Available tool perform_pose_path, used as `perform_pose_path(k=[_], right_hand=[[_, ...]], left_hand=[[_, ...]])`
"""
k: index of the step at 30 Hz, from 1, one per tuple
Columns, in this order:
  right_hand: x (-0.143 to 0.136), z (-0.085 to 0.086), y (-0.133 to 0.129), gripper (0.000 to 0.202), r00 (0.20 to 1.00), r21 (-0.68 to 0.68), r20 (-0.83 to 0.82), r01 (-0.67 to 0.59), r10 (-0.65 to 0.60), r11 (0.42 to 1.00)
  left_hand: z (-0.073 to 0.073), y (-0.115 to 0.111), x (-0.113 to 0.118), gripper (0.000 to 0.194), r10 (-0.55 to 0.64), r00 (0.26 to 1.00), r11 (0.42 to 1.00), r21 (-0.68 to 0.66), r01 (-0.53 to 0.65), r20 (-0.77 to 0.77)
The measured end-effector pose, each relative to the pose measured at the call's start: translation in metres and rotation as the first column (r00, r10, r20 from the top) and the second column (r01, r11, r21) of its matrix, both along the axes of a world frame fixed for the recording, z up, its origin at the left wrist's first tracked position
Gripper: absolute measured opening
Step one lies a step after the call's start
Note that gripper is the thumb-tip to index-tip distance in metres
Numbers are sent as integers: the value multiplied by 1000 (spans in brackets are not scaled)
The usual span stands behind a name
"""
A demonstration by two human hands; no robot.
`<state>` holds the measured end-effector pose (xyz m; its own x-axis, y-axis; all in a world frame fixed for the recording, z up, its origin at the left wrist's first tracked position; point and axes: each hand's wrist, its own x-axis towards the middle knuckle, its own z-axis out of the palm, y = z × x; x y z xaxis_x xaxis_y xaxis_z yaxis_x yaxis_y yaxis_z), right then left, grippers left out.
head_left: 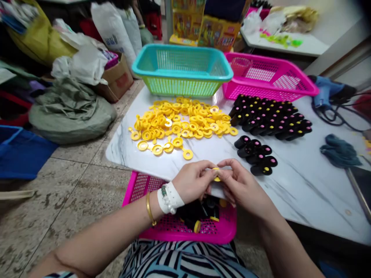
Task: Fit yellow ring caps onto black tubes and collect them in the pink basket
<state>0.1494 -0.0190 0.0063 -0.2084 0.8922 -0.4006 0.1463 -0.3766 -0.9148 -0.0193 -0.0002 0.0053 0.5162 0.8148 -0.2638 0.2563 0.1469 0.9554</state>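
Step in hand, my read: working one yellow piece (217,179) with the fingertips. It sits between both hands at the tabletop's (295,181) near edge, above the front pink basket (203,237). Left hand (194,181) and right hand (243,185) both pinch it, thumbs and forefingers meeting; other fingers curled. Can't tell if a black part is under it; the fingers hide that.

Next move probably calls for even thumb pressure and a square seat; a tilted piece could slip out.

Materials: loose yellow pieces (185,125) look like smooth moulded plastic, flat rings, some with a tab to a small disc, in a tangled heap. Block of black cylinders (269,116) beyond on the right, glossy, tipped over, pink or yellow dots on the ends; small black cluster (255,154) nearer. Front basket is perforated plastic, holding black parts (191,220), some yellow-ended. Tabletop: smooth, white, grey-veined.
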Motion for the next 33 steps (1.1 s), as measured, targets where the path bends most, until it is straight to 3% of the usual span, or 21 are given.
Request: perform_pose_path(k=[2,4,6,9,16,21,24,28,33], right_hand=[[0,-2,0,36,999,13,-3,35,-35,999],[-1,-4,-1,36,997,45,-10,72,-72,996],[-1,-4,0,35,997,63,-17,74,-73,995],[-2,-1,3,36,999,45,34,21,-22,999],[-4,9,17,29,943,116,332,-78,36,990],[3,3,12,30,982,-24,97,-158,159,987],[6,-2,4,28,998,68,45,-42,39,997],[7,-2,-5,23,992,121,-28,123,-121,985],[1,9,-7,21,984,161,32,166,-173,973]], left_hand=[[-3,-7,0,32,98,993,960,267,-79,-59],[-6,-14,1,38,177,981,854,507,-116,-75],[-10,-18,2,33,212,971,784,613,-102,-110],[-14,-19,3,17,241,955,775,627,-80,-176],[-17,-13,6,15,286,948,781,607,-148,-137],[-19,-11,4,19,221,970,806,579,-124,-99],[-22,-12,5,13,245,963,791,598,-130,-115],[-23,-13,8,20,268,954,784,606,-137,-131],[-22,-12,9,24,244,952,812,575,-99,-182]])
